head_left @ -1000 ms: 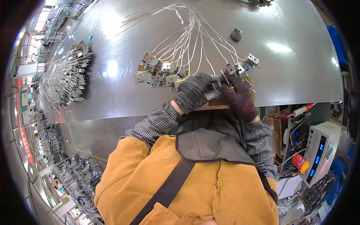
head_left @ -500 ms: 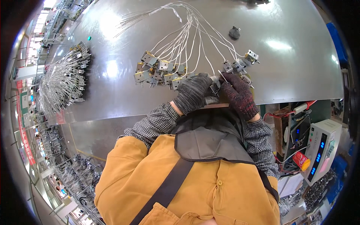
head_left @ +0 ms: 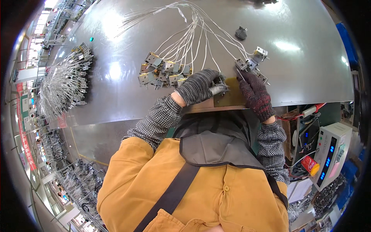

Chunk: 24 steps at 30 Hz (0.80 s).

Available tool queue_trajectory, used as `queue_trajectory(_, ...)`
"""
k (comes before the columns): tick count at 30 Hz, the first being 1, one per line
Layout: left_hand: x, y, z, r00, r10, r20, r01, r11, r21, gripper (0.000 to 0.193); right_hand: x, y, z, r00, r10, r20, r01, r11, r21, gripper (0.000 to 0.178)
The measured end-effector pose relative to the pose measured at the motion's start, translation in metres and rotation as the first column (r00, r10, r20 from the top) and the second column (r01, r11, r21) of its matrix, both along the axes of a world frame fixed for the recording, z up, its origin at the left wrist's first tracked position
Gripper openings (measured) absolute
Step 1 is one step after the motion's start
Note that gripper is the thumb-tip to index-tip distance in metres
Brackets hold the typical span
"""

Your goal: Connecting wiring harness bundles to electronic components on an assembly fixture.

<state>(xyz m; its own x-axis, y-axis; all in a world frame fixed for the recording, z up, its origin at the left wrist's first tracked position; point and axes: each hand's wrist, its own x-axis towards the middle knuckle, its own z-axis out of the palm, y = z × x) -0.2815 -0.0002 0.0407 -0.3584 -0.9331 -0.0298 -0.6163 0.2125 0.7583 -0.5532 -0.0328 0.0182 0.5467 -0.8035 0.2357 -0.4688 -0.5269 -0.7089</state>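
Observation:
My left hand [head_left: 198, 88], in a dark grey knitted glove, is closed around a small boxy metal thermostat [head_left: 219, 89] with a thin white lead. My right hand [head_left: 255, 94], in a dark red and black glove, has its fingers curled around a thin pale rod [head_left: 240, 74] that sticks out toward the far left. Just beyond it lie a few similar thermostats [head_left: 252, 63], close to its fingertips. A larger pile of thermostats [head_left: 164, 71] sits left of my left hand. Their white leads [head_left: 197, 29] run together into a bundle at the far side.
A brownish flat plate [head_left: 232, 94] lies at the near edge of the metal table [head_left: 301, 73]. A dark round knob-like part [head_left: 241, 33] stands farther back. Another heap of wired parts [head_left: 67, 83] is at the left. A power unit with blue displays [head_left: 331, 154] stands at the right, below table level.
My hands have moved apart: the left slightly leftward with the thermostat, the right rightward with the rod. The brownish plate between them is now uncovered. The small right group of thermostats has shifted slightly.

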Motion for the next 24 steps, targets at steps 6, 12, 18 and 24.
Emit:
queue_trajectory(6,-0.008,0.001,0.005,0.969,-0.097,0.226,0.131,0.981,-0.141,0.043,0.006,0.016,0.033,0.999,0.013,0.050,-0.023,0.982,0.189,0.032)
queue_trajectory(12,-0.037,0.015,-0.004,0.967,0.071,0.243,-0.019,0.977,-0.211,0.050,0.001,0.032,0.063,0.998,-0.042,-0.039,0.050,0.972,0.229,0.026)
queue_trajectory(18,-0.053,0.010,-0.013,0.953,0.065,0.295,-0.034,0.994,-0.108,0.069,0.008,0.035,0.066,0.989,-0.043,-0.139,0.049,0.998,0.043,0.023)
queue_trajectory(24,-0.053,0.007,-0.016,0.941,0.088,0.325,-0.046,0.990,-0.134,0.077,0.002,0.032,0.075,0.964,-0.014,-0.267,0.028,0.998,0.049,0.021)
